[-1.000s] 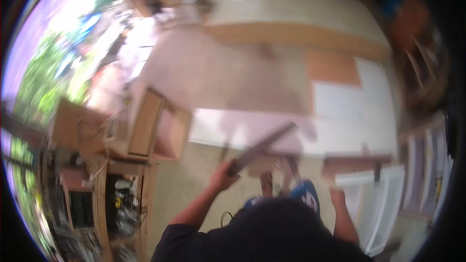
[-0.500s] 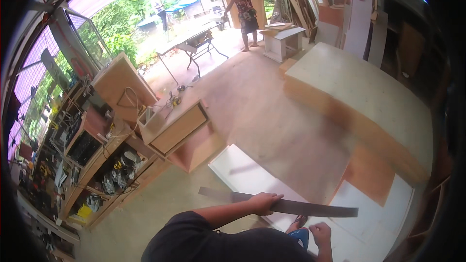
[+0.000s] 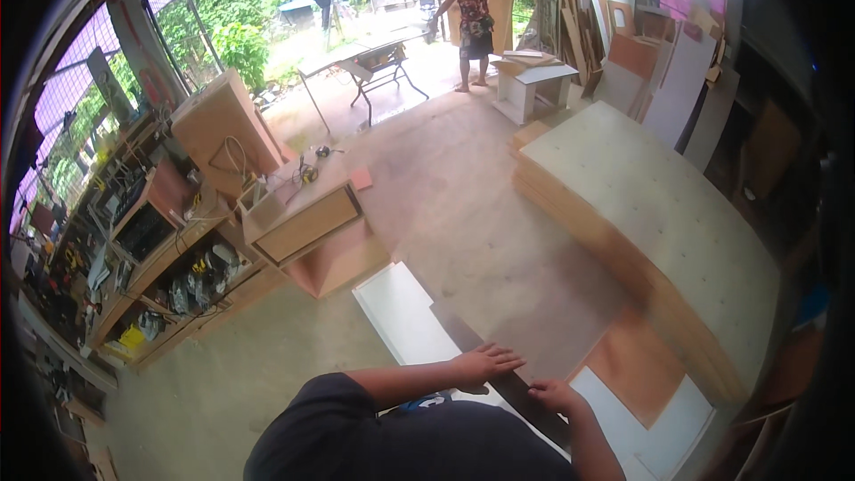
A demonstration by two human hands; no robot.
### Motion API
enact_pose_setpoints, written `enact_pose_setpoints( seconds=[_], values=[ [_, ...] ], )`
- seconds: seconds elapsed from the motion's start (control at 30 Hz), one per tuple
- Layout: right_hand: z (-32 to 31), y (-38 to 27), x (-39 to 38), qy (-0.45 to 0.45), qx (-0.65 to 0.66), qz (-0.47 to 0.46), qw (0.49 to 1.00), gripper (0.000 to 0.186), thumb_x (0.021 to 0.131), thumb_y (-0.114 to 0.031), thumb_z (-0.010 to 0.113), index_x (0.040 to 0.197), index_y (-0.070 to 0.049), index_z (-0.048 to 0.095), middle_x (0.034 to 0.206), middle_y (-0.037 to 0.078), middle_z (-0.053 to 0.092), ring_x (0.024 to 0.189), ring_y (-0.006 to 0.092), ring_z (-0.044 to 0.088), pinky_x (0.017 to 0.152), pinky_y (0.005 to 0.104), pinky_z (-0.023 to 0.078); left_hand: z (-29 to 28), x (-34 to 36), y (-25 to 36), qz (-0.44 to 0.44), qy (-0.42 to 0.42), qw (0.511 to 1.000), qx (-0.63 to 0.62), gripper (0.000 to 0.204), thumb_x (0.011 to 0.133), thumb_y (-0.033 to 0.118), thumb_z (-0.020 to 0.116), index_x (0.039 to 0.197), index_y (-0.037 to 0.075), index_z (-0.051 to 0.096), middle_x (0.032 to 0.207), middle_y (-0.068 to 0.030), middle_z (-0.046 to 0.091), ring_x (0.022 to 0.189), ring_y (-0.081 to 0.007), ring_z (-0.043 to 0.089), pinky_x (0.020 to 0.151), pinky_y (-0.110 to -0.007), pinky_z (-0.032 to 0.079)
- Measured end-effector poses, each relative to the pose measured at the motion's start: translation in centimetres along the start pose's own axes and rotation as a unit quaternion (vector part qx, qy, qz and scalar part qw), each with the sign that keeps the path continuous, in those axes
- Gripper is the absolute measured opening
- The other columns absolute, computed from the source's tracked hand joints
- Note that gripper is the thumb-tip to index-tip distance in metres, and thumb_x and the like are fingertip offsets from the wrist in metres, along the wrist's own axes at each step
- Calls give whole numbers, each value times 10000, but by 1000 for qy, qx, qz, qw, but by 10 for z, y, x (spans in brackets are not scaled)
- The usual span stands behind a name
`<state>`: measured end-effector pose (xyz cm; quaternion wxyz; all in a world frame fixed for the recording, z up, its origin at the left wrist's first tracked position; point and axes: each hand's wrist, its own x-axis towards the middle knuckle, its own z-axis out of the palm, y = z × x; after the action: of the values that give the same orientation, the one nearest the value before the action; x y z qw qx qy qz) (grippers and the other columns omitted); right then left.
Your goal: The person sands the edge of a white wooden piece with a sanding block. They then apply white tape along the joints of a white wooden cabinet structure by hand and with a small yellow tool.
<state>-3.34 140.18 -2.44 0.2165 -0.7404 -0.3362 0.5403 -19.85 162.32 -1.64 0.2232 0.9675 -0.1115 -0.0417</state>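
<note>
A long, narrow dark strip [image 3: 511,385] lies slantwise in front of me, its far end over a white panel [image 3: 392,303] on the floor. My left hand [image 3: 485,365] rests across the strip with its fingers stretched out flat. At the strip's right edge, my right hand [image 3: 556,395] is closed, its thumb and fingers pinching the edge. The strip's near end runs down beside my dark shirt and is partly hidden by my body.
On the right stands a thick stack of plywood sheets [image 3: 650,187], with a brown board [image 3: 637,370] on the floor before it. A wooden drawer cabinet [image 3: 312,232] and cluttered workbench [image 3: 169,258] stand left. Another person [image 3: 468,22] is by a folding-leg table [image 3: 365,58].
The strip has swung from lying crosswise to slanting away from me. My right hand has come up to its edge; my left hand has flattened from a grip. The view has shifted.
</note>
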Motion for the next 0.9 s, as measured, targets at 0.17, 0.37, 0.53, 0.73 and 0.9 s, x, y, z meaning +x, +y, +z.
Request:
enact_pose_setpoints(
  seconds=[0.17,0.37,0.53,0.73,0.9],
  values=[
    [-20,23,-6,43,-4,78,996,285,910,-253,665,1106,-50,702,962,99,718,912,195,642,857,361,495,0,-58,-52,-208,-13,967,-147,820,808,378,723,1489,88,368,1442,-182,479,1325,-359,454,1106,-450,357],
    [-2,141,-22,76,12,219,973,271,876,-233,700,1074,-49,716,893,95,704,807,209,645,734,370,524,1,-170,-92,-430,-212,832,-281,487,895,425,630,1232,74,626,1192,-109,662,1080,-283,640,962,-411,485],
    [55,284,-17,116,82,276,951,274,842,-220,721,1064,-60,714,830,98,679,649,212,618,536,371,496,20,-221,-105,-576,-36,522,-628,384,914,415,616,1168,129,656,1043,-27,688,988,-195,662,908,-403,504],
    [105,325,-10,111,226,316,914,184,866,-170,667,985,-29,677,772,106,624,556,213,535,489,384,442,93,-290,-89,-485,-174,693,-505,363,895,412,620,1147,155,664,1139,-47,687,1146,-202,608,983,-420,451],
    [113,332,-17,119,298,329,888,149,873,-150,642,946,-22,657,752,106,596,532,207,499,473,383,422,95,-270,-68,-447,-233,785,-361,479,884,464,596,1196,107,664,1124,-107,697,1103,-235,625,957,-387,457]
  ],
)
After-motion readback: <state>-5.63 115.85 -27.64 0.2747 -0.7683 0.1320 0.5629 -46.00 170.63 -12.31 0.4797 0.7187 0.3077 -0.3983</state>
